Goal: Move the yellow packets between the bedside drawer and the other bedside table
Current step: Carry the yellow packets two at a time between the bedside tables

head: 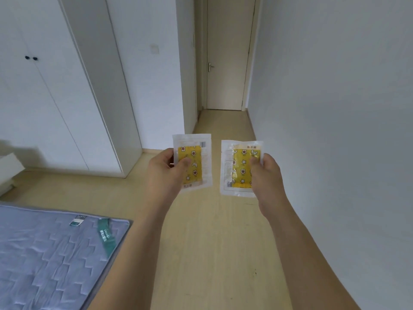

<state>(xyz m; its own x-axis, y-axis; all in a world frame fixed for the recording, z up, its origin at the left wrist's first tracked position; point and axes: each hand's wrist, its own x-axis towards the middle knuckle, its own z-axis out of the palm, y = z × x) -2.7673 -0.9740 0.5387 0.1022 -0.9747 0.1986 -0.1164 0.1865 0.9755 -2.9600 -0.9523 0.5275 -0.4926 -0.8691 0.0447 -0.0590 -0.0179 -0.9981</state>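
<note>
Head view: person stood on pale wood floor (214, 242), both bare arms stretched forward, one packet in each hand.
Task stage: looked like mid-carry, judged from both packets being off any surface and in hand; neither the drawer nor the other bedside table was in view, so which way the move ran could not be told.
Done: both packets picked up.
Left: reach the destination furniture and set both down; nothing placed yet as far as shown.
Left hand (166, 173): grasping, thumb curled over the front of the flat yellow star-and-moon printed packet in a clear plastic sleeve (192, 163), other fingers hidden behind it.
Right hand (266, 175): grasping, thumb pressed on the front right edge of a second matching yellow printed packet in clear plastic (241, 168), fingers behind, not visible.
Packets: held upright, side by side between the two hands, close but apart, not touching.
Below and outside left hand: corner of a grey-blue quilted mattress (51, 253) with a green label strip (105, 238).
Beyond left hand: white wardrobe doors with small black knobs (31, 58).
Ahead of both hands: narrow passage ending at a closed cream door (228, 63).
Outside right hand: plain white wall (335, 108).
</note>
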